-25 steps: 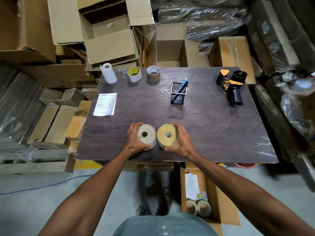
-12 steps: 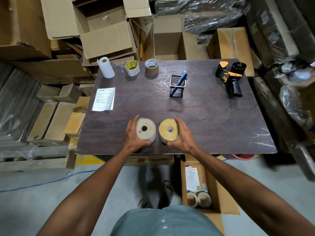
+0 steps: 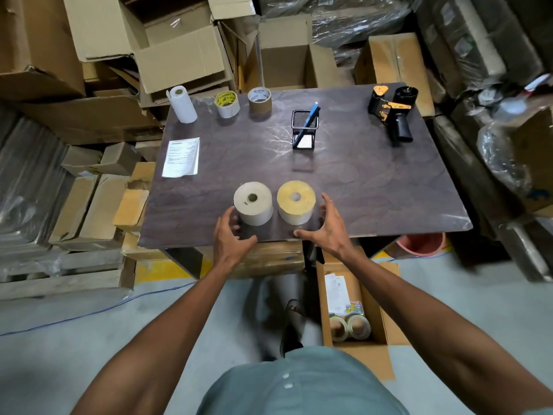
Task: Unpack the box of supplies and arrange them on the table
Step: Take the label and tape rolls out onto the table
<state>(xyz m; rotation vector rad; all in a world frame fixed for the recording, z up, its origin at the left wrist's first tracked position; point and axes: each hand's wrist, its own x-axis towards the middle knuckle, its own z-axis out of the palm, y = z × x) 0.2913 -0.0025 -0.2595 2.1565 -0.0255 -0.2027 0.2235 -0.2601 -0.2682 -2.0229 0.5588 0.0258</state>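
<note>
Two thick rolls stand side by side near the front edge of the dark table (image 3: 374, 199): a pale beige roll (image 3: 253, 203) on the left and a yellow-topped roll (image 3: 296, 201) on the right. My left hand (image 3: 232, 235) hovers just below and left of the beige roll, fingers spread, holding nothing. My right hand (image 3: 327, 227) is open beside the yellow roll, apart from it. The open supply box (image 3: 377, 307) sits on the floor under the table's front edge, with tape rolls (image 3: 349, 326) and papers inside.
Farther back on the table are a white paper roll (image 3: 181, 103), two tape rolls (image 3: 227, 103) (image 3: 260, 99), a mesh pen holder (image 3: 305, 129) with a blue pen, a tape dispenser (image 3: 393, 115) and a printed sheet (image 3: 181, 157). Cardboard boxes are piled around the table.
Both hands have let go of the two rolls and drawn back toward the table's front edge. The rolls now stand free on the table.
</note>
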